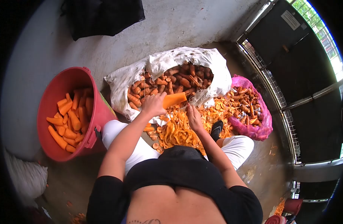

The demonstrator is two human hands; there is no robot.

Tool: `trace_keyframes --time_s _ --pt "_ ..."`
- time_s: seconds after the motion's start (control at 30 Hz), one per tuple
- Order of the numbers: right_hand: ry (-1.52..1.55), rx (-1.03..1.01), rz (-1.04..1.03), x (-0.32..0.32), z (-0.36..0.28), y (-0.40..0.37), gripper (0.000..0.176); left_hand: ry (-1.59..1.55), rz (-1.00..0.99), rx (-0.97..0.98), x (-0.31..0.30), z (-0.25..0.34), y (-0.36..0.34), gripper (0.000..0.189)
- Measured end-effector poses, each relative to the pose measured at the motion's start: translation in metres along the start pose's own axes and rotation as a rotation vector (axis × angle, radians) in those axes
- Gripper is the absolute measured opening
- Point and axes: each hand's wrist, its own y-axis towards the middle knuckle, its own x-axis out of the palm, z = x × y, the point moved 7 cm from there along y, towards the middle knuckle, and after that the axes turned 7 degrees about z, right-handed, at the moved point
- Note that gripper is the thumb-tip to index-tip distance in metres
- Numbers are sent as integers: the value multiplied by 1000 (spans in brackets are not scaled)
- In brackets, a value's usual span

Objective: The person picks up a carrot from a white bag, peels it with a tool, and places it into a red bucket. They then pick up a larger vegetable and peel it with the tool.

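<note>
My left hand (154,105) is wrapped round the thick end of a peeled orange carrot (174,100), which points to the right. Close to the carrot's tip, my right hand (195,118) is closed, its fingers pressed together; whatever it grips is too small to make out. Beneath both hands lies a heap of orange carrot peelings (181,128) with cut carrot ends among them. Just beyond the hands, a torn white sack (210,59) lies on its side, showing many unpeeled carrots (179,80).
On the left, a red bucket (48,106) holds peeled carrots (70,123). A pink plastic bag (266,123) of carrot scraps stands at the right. Dark panels (291,44) and a grating line the right side. A black cloth (104,16) hangs on the wall.
</note>
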Motion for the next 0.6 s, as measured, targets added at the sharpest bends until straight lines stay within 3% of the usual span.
trace_keyframes --time_s 0.27,0.37,0.6 --pt "-90 -69 47 3 -12 -1 44 -26 61 -5 -6 -3 -7 58" --pt "-125 -86 54 2 -16 -3 42 5 -52 -37 -6 -3 -6 75" --pt "-131 -12 -10 3 -16 0 43 -2 13 -7 -11 -1 -13 68"
